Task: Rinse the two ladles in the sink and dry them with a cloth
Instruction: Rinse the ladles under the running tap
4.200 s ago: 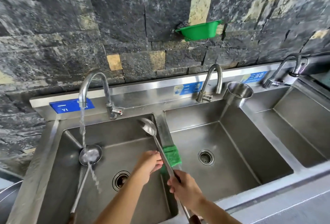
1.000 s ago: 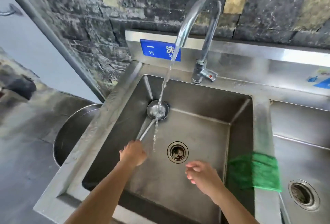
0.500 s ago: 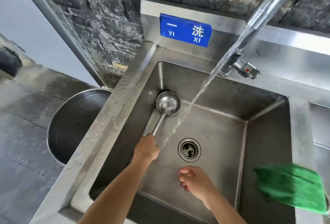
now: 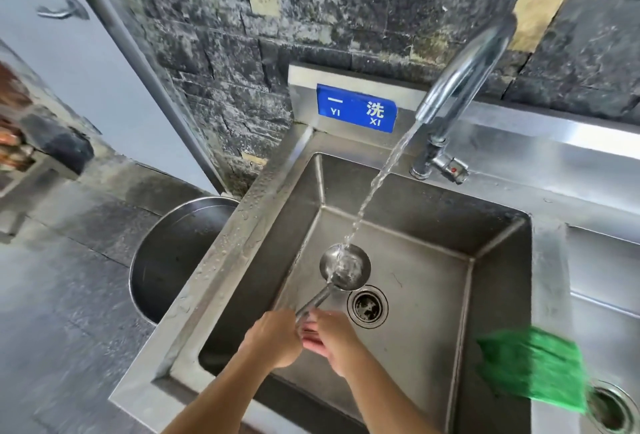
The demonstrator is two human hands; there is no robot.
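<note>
A steel ladle (image 4: 344,267) lies low in the left sink basin (image 4: 429,281), its bowl facing up under the running water. Its handle slants down-left to my hands. My left hand (image 4: 273,338) is closed around the handle. My right hand (image 4: 332,340) presses against the left one, its blurred fingers curled on the same handle. A green cloth (image 4: 533,368) hangs over the divider to the right of the basin. Only one ladle is in sight.
The curved faucet (image 4: 460,87) pours a slanted stream into the ladle bowl. The drain (image 4: 367,305) sits just right of the ladle. A large round steel bowl (image 4: 166,260) stands left of the sink rim. A second basin's drain (image 4: 609,409) shows at the bottom right.
The ladle has moved right, from the basin's back-left corner into the water stream. My right hand, free before, has come up to the handle beside my left hand.
</note>
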